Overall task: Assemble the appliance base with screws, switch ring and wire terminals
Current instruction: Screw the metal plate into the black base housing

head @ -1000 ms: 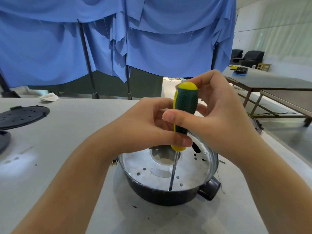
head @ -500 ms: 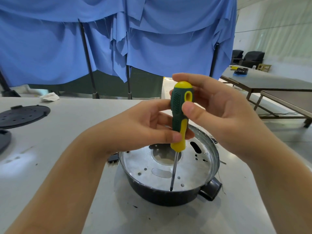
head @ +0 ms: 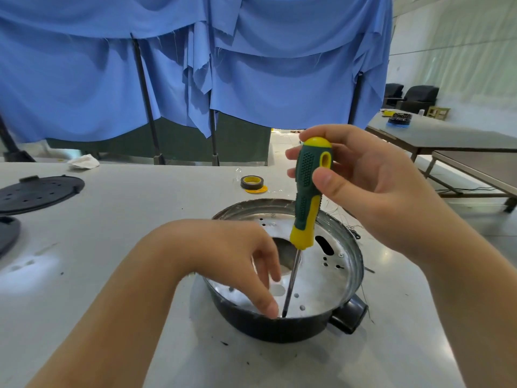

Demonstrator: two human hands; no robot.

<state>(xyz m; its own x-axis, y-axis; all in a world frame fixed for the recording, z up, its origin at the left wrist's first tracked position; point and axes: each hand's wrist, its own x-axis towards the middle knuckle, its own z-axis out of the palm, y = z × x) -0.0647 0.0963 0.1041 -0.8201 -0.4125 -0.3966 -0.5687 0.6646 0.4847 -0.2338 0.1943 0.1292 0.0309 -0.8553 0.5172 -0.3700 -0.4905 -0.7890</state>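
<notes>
The round appliance base [head: 354,264] lies upside down on the white table, a black shell with a silver metal plate full of holes. My right hand [head: 361,180] grips the green and yellow screwdriver [head: 307,197] by its handle, nearly upright, with the tip on the plate's near edge. My left hand [head: 240,261] reaches down into the base, fingertips right beside the screwdriver tip. Any screw there is hidden by the fingers.
A roll of yellow and black tape [head: 252,182] lies behind the base. A black perforated cover [head: 39,193] and another black part [head: 7,233] sit at the left edge. Thin wires [head: 349,219] trail right of the base. More tables [head: 453,141] stand at the far right.
My left hand has let go of the screwdriver handle and dropped down into the base beside the tip. My right hand still holds the handle, now alone.
</notes>
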